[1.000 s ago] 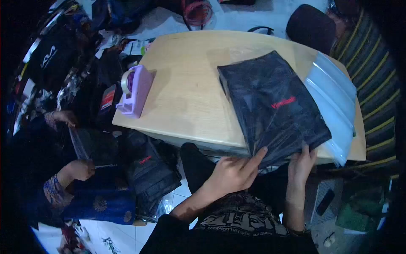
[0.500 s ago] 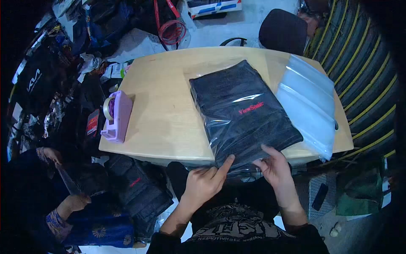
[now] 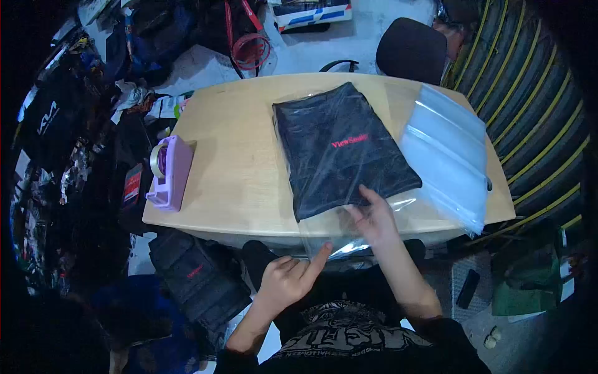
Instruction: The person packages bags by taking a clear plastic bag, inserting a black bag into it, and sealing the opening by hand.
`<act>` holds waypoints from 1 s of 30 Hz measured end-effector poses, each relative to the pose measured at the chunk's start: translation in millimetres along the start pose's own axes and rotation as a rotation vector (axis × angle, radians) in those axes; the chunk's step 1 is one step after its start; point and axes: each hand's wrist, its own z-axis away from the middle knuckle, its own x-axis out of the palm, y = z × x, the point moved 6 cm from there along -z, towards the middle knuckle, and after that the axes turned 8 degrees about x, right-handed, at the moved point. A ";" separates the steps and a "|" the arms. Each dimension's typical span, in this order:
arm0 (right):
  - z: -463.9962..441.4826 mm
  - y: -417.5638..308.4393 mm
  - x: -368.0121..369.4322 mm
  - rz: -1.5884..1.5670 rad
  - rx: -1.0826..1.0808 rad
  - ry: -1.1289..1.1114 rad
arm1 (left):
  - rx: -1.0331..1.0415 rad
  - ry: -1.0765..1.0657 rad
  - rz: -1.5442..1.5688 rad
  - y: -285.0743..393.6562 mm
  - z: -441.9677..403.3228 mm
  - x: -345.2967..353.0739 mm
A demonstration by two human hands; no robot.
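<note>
On the worktop (image 3: pixel 230 149), right of the tape dispenser (image 3: pixel 173 174): black ViewSonic-marked bag (image 3: pixel 339 149) in a clear plastic sleeve (image 3: pixel 317 234). Right hand (image 3: pixel 374 219) pinches the sleeve near the bag's lower edge; left hand (image 3: pixel 289 277), fingers partly curled, at the sleeve's near end, grasp unclear.

A purple tape holder (image 3: pixel 178 174) sits on the tabletop (image 3: pixel 230 156) at nine o'clock. Past the edge, a red loop (image 3: pixel 266 51) is at eleven, a box (image 3: pixel 314 17) with blue and red stripes at twelve, a black chair (image 3: pixel 411 51) at one, and a green bag (image 3: pixel 523 288) at four.
</note>
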 end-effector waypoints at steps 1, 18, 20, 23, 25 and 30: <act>-4.8 -2.8 -2.0 0.038 -0.008 0.008 | 0.009 -0.029 0.016 0.1 2.5 -0.4; 7.4 25.3 34.2 -0.093 0.127 -0.141 | 0.059 -0.058 -0.017 44.2 -94.0 13.6; 2.2 17.4 19.1 0.001 0.260 -0.174 | 0.029 -0.083 -0.031 37.4 -92.7 16.5; 8.9 18.6 16.7 0.053 0.312 -0.220 | 0.036 -0.141 0.003 29.3 -87.3 18.4; 2.3 19.0 12.2 0.080 0.324 -0.218 | 0.039 -0.143 0.012 30.7 -82.1 26.6; -0.8 16.9 21.6 0.054 0.244 -0.216 | 0.118 -0.109 -0.017 38.7 -70.9 41.2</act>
